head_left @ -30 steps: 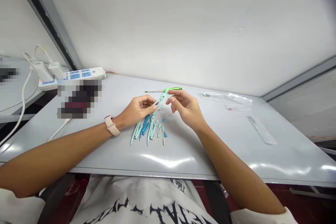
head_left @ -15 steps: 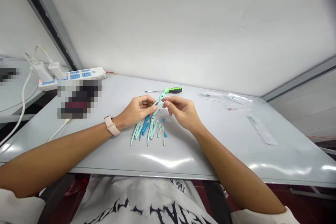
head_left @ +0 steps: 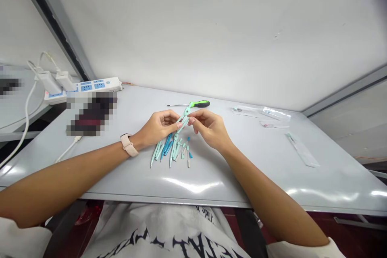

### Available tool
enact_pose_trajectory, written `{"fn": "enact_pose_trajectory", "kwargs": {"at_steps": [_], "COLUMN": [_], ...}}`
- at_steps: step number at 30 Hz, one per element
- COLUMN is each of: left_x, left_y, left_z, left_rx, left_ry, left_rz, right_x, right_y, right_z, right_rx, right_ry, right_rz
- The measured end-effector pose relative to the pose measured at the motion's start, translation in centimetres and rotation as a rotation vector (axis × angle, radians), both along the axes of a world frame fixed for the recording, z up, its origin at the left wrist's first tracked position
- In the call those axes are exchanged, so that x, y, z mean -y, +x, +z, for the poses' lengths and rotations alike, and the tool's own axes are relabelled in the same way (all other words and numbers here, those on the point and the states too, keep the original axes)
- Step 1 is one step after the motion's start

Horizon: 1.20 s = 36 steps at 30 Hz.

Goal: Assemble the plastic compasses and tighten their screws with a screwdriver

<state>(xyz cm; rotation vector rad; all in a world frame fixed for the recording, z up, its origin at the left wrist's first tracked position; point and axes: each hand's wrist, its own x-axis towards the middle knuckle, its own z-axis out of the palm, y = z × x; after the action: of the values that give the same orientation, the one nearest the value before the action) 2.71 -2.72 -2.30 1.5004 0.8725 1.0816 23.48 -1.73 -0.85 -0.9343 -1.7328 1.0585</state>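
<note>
A mint-green drawing compass (head_left: 187, 111) is held up over the table, its hinge end pointing away from me. My left hand (head_left: 159, 127) pinches one of its legs between thumb and fingers. On the right side, my right hand (head_left: 211, 129) has its thumb and fingertips closed at the other leg. Below lie more compasses: a mint one (head_left: 175, 137), a blue one (head_left: 167, 145) and another mint one (head_left: 154, 156), partly under my left hand. Small caps and short parts (head_left: 183, 151) in mint, blue and white are scattered beside them.
Behind the compass lies a screwdriver (head_left: 201, 104) with a green and black handle. Several clear plastic sleeves (head_left: 302, 151) rest at the right. A white power strip (head_left: 113, 84) with plugged chargers stands at the back left, near a blurred dark object (head_left: 93, 115) with a white cable.
The held compass and my right fingertips have shifted very slightly. Everything else stays where it was.
</note>
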Motion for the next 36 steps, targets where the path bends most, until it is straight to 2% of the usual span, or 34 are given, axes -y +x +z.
{"fn": "enact_pose_trajectory", "kwargs": {"at_steps": [15, 21, 25, 28, 31, 36], "left_x": [0.0, 0.0, -0.3, -0.7, -0.8, -0.8], "left_y": [-0.1, 0.1, 0.0, -0.1, -0.2, -0.3], "left_z": [-0.1, 0.2, 0.1, -0.1, -0.3, -0.6], "left_rx": [-0.042, 0.015, 0.075, 0.102, 0.099, 0.088], "left_ry": [0.008, -0.012, -0.043, -0.069, -0.085, -0.08], "left_rz": [0.01, 0.036, 0.133, 0.178, 0.194, 0.195], "right_x": [0.1, 0.3, 0.4, 0.4, 0.4, 0.5], "right_y": [-0.1, -0.2, 0.2, 0.8, 1.0, 0.5], "right_z": [-0.2, 0.1, 0.6, 0.9, 0.8, 0.0], "right_rx": [0.016, 0.041, 0.232, 0.436, 0.492, 0.568], "right_ry": [-0.086, -0.056, 0.029, 0.066, 0.083, 0.137], "right_rz": [0.047, 0.041, 0.027, 0.16, 0.265, 0.312]}}
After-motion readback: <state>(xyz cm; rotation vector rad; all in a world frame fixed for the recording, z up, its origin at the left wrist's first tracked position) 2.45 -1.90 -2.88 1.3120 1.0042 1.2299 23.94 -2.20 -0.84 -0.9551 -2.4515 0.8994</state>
